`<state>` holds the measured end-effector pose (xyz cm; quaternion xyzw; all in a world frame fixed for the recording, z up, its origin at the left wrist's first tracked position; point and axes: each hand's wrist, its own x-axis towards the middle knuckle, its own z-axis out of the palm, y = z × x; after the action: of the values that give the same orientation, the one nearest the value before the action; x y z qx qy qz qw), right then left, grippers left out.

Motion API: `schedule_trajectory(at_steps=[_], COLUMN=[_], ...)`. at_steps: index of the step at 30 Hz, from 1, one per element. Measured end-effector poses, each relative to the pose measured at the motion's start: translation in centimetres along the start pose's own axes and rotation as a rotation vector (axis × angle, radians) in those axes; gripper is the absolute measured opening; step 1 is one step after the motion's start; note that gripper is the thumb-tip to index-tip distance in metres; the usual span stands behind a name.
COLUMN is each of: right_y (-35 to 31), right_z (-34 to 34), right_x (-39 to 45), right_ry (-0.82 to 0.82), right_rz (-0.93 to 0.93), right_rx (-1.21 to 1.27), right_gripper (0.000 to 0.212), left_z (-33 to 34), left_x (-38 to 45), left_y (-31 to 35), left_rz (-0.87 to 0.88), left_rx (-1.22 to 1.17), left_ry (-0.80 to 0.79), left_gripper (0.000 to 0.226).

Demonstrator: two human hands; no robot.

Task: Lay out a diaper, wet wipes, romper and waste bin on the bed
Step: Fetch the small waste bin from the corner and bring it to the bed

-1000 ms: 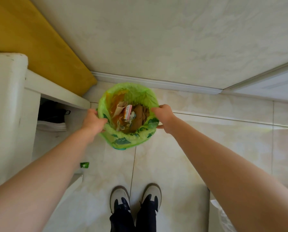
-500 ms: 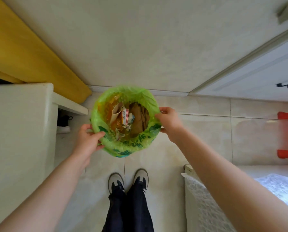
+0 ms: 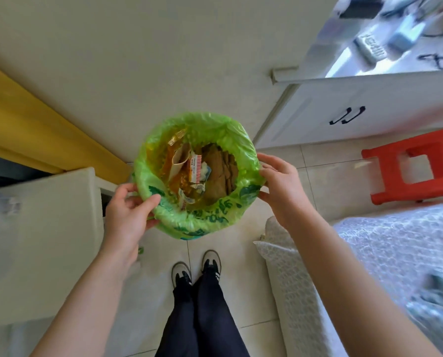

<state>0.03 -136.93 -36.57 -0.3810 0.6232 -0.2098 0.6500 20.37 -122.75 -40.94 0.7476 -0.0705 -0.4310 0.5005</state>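
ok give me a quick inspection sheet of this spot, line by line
surface: bed with white textured cover at right, nothing of the job seen on it
job's things: round waste bin lined with a green plastic bag, holding paper and wrapper rubbish, held above the tiled floor
clutter: small green scrap on the floor
grippers: left hand and right hand grip opposite sides of the bin rim
cables: nothing seen
surroundings: red plastic stool, white cabinet with black handles, yellow panel
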Motion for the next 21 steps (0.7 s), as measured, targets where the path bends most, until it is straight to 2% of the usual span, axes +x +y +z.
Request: schedule_trajectory(at_steps=[7,15,21], right_y=[0.8,6.3,11.5], right_z=[-3.9,-4.5,-2.3], right_x=[-8.1,-17.0,-23.9], right_ry=[0.164,0.347,0.484], right_rz=[-0.124,-0.107,-0.134], right_rx=[-0.002,0.062,0.126], right_gripper=[0.034,0.035,0.033], left_z=[0.3,-2.4,-7.5], left_x=[-6.8,-12.2,-14.9], left_y=[2.3,1.7,1.5], left_rz=[0.058,0.108,0.105], left_rx=[0.061,0.223,0.318], left_ry=[-0.07,-0.195,-0.429], left_gripper=[0.03,0.03,0.031])
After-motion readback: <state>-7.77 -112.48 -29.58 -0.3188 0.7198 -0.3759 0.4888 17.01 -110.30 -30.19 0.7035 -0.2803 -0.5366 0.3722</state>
